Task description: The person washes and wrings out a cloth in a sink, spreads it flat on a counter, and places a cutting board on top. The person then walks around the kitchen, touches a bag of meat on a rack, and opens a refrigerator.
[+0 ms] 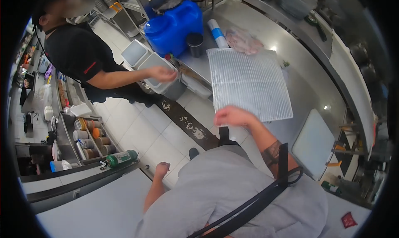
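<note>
My right hand [235,115] is over the near-left corner of a pale, ribbed rectangular sheet or rack [251,82]. Its fingers look curved and somewhat blurred, so whether they grip that corner or only hover over it cannot be told. The ribbed piece lies on the steel table [309,88], its near-left part reaching past the table edge. Low at my left side, my left hand [163,168] is curled closed with nothing visible in it. Beyond the ribbed piece are a clear plastic bag [244,40] and a white roll with a blue band [217,33].
A co-worker [77,50] stands at the left, one hand [163,74] stretched toward the table. Near it are a blue jug [176,28], a dark canister [194,45] and grey bins [160,69]. A white board [314,144] leans at right. Left shelves hold jars [99,133] and a green cylinder [121,158].
</note>
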A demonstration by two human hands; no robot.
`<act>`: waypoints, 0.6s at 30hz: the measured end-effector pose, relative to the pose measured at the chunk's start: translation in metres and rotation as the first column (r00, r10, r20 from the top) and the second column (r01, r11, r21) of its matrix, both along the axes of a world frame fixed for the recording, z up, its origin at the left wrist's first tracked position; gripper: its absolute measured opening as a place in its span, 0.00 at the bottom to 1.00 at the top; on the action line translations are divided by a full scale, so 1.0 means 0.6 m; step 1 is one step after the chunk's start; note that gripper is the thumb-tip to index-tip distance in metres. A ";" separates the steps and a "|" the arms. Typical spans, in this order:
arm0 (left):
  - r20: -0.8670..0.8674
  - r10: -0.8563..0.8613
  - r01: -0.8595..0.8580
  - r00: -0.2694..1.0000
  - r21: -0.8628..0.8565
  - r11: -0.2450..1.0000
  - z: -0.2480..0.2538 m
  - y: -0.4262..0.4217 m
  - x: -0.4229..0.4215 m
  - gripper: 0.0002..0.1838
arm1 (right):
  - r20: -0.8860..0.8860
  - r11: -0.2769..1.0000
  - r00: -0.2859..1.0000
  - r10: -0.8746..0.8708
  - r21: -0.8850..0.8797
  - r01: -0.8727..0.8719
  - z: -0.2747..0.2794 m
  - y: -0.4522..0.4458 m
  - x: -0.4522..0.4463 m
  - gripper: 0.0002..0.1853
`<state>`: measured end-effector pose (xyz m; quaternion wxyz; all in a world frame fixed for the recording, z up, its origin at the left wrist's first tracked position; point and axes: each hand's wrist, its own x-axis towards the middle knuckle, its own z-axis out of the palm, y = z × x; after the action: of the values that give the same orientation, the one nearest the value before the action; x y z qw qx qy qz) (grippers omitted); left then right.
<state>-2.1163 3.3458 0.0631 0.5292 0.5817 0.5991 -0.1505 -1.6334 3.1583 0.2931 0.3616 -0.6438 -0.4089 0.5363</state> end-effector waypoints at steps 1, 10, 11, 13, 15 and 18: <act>0.029 0.064 -0.064 0.998 -0.013 0.998 0.003 -0.013 0.011 0.17 | 0.043 0.987 0.991 -0.125 0.107 0.120 -0.004 0.010 0.053 0.10; 0.053 0.195 -0.198 0.979 0.067 0.978 0.100 -0.158 0.127 0.17 | 0.830 0.811 0.266 -0.490 0.322 0.489 -0.032 0.125 0.555 0.25; 0.044 0.213 -0.216 0.976 0.069 0.974 0.107 -0.172 0.127 0.17 | 0.855 0.812 0.210 -0.474 0.333 0.479 -0.048 0.135 0.586 0.26; 0.005 0.233 -0.232 0.972 0.107 0.967 0.113 -0.209 0.114 0.20 | 0.905 0.825 0.241 -0.352 0.178 0.537 -0.034 0.152 0.602 0.28; -0.022 0.280 -0.278 0.960 0.078 0.957 0.105 -0.242 0.087 0.20 | 0.943 0.797 0.292 -0.162 -0.050 0.602 -0.020 0.165 0.607 0.29; -0.071 0.274 -0.269 0.959 0.072 0.960 0.104 -0.280 0.062 0.18 | 0.928 0.794 0.372 0.003 -0.229 0.563 -0.034 0.178 0.633 0.27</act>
<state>-2.0790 3.1780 0.1256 0.5021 0.5034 0.6985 -0.0812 -1.2535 3.2652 0.2729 -0.0094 -0.9590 -0.2551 0.1232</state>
